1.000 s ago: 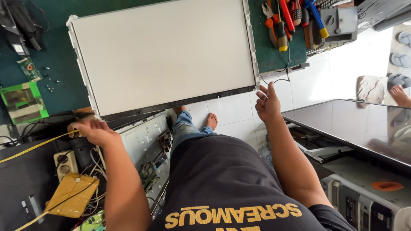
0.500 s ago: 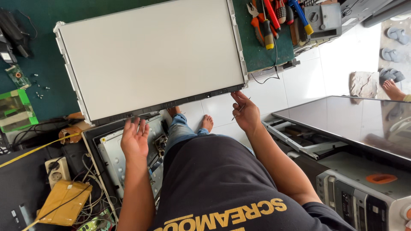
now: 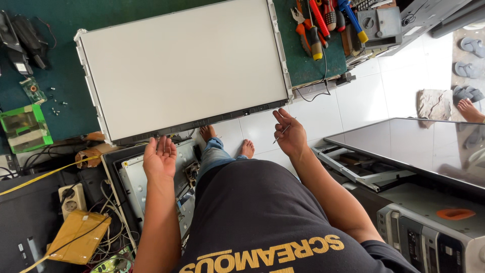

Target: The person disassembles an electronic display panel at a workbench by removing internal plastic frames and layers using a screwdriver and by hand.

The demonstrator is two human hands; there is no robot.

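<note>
Two hands, both at the near edge of one white panel.

Item 1: panel. Large, flat, white, framed; lies on the green table, its near dark edge overhanging toward the person.

Item 2: left hand. Palm up, fingers spread apart, empty, just beneath the panel's near edge. A second ago it was out by the yellow cable at the left; it has since come in under the panel.

Item 3: right hand. Open, fingers loosely apart, a thin sliver-like object against them, too small to identify. It sits just below the panel's near right corner, having shifted slightly leftward with the view.

Item 4: surroundings. Pliers and screwdrivers on the table right of the panel; green circuit-board tray at left; opened chassis with wiring below the left hand; dark glass sheet at right; bare feet on white tile.

Judgement: both hands now bracket the panel's near edge from below, a stance that reads as readiness to lift or slide it; no grip is closed yet.
</note>
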